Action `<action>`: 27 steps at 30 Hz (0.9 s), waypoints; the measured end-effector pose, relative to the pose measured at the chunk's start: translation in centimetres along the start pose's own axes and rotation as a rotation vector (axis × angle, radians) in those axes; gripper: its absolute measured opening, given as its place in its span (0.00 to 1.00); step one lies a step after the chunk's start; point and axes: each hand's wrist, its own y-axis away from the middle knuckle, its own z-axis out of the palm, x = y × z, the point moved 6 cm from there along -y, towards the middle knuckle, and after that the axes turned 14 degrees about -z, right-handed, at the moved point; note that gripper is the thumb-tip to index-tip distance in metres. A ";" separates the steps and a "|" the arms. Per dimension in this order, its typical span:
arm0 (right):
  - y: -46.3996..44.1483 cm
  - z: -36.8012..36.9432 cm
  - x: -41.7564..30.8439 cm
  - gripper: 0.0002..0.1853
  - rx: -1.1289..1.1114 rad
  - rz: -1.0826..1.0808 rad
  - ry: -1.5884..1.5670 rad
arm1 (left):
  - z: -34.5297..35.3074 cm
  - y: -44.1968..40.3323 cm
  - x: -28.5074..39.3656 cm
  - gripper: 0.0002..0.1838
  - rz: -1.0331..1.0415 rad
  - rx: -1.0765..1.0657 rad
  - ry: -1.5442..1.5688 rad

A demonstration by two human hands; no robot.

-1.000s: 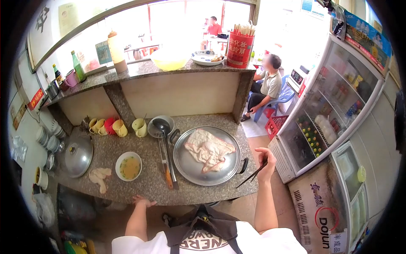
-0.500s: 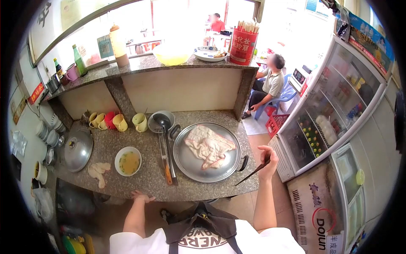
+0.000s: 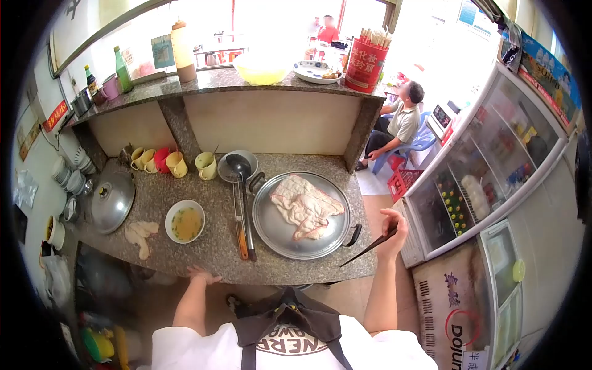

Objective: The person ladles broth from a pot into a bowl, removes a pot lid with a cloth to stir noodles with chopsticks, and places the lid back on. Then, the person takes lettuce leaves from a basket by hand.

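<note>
My right hand (image 3: 392,235) is closed around a pair of dark chopsticks (image 3: 365,251), whose tips point down and left beside the front right of a wide metal pan or lid (image 3: 269,239). That round metal piece has two dark handles, and a crumpled whitish cloth (image 3: 308,206) lies on it. My left hand (image 3: 202,275) rests on the front edge of the speckled counter (image 3: 216,262), fingers spread, holding nothing. Nearest to it are a white bowl (image 3: 168,226) of yellowish soup with green bits and, farther left, a second bunched cloth (image 3: 142,238).
A dark ladle (image 3: 237,163) leans in a metal bowl, alongside a wooden-handled tool (image 3: 241,240). Several cups (image 3: 176,165) line the back, and a domed lid (image 3: 111,200) lies left. A glass-door fridge (image 3: 487,157) stands right; a person (image 3: 404,123) sits beyond the counter.
The whole view has shifted slightly, with the counter sitting a little higher in the picture. Both hands keep nearly the same places, and the chopsticks stay in my right hand.
</note>
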 end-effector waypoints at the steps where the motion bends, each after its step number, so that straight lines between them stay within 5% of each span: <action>1: 0.0 -0.1 0.2 0.28 0.008 0.005 -0.010 | -0.4 1.0 0.2 0.53 0.030 -0.003 -0.046; 7: -0.2 -0.1 0.2 0.27 0.019 0.004 -0.007 | 0.1 0.0 0.5 0.61 0.064 -0.091 -0.063; 16: -0.4 -0.3 0.4 0.27 0.023 -0.004 -0.006 | 0.6 -1.1 -0.2 0.63 -0.072 -0.067 0.077; 27: -0.4 -0.7 0.5 0.28 0.018 -0.003 0.002 | -0.2 0.0 0.3 0.64 0.010 -0.078 -0.052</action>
